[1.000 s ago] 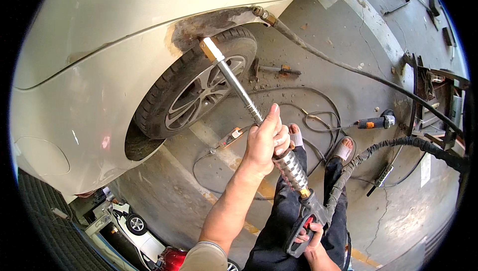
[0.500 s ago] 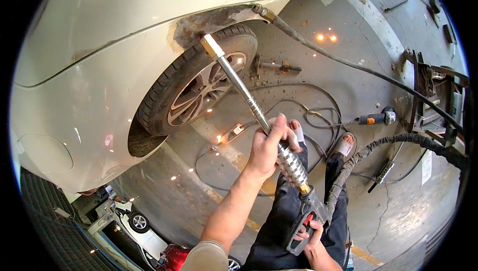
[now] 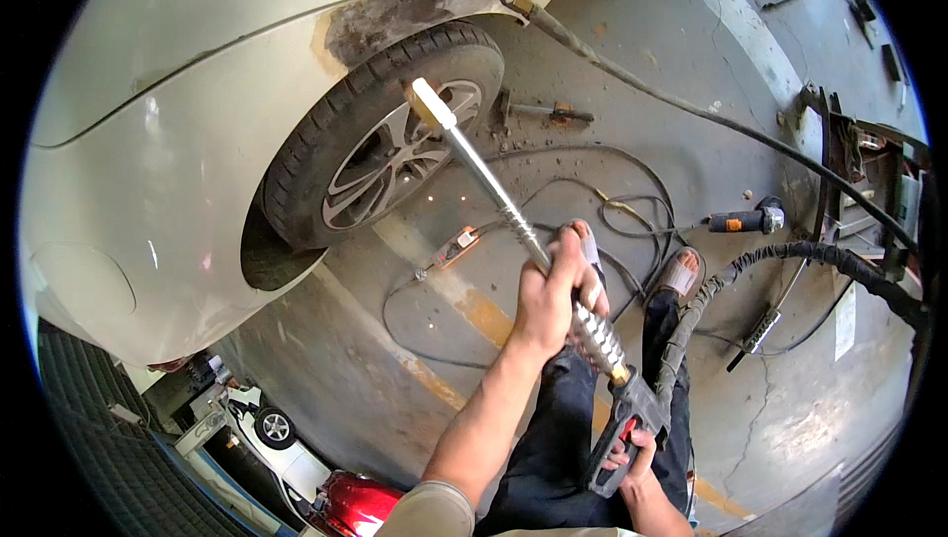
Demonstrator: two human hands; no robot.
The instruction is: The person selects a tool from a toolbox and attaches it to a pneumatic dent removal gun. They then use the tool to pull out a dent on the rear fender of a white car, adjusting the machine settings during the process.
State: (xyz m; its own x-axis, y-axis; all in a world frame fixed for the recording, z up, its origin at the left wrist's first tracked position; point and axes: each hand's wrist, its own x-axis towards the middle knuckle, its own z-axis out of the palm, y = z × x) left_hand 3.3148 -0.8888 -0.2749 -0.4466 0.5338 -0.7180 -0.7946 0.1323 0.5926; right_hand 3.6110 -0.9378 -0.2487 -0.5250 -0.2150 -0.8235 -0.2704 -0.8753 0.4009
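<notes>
The two hands were apart from each other, but both were clamped on the same long metal tool [image 3: 486,174]. The left hand [image 3: 556,308] was wrapped around its shaft, and the right hand [image 3: 632,460] gripped the dark handle [image 3: 602,468], with fingers beside the red trigger [image 3: 628,428]. The tool slanted in front of the wheel [image 3: 381,147], and its bright tip [image 3: 433,103] appeared over the tyre [image 3: 316,134], lower than the dark patch [image 3: 390,22] on the pale car body [image 3: 178,201]. Whether the tip touched the rubber, I could not tell.

In my judgement, if the trigger was pressed with the tip against the wheel, the tyre could be burned or the rim marked. Some small bright specks, maybe sparks, showed near the wheel, and such sparks could hurt the bare toes of the foot [image 3: 681,270]. The cable [image 3: 604,195] lay in loops near the feet, so a careless step could cause stumbling.

As for containers, the wheel arch [image 3: 272,266] enclosed the wheel, and the metal rack [image 3: 822,177] at the right seemed to hold several pieces, which I could not identify
</notes>
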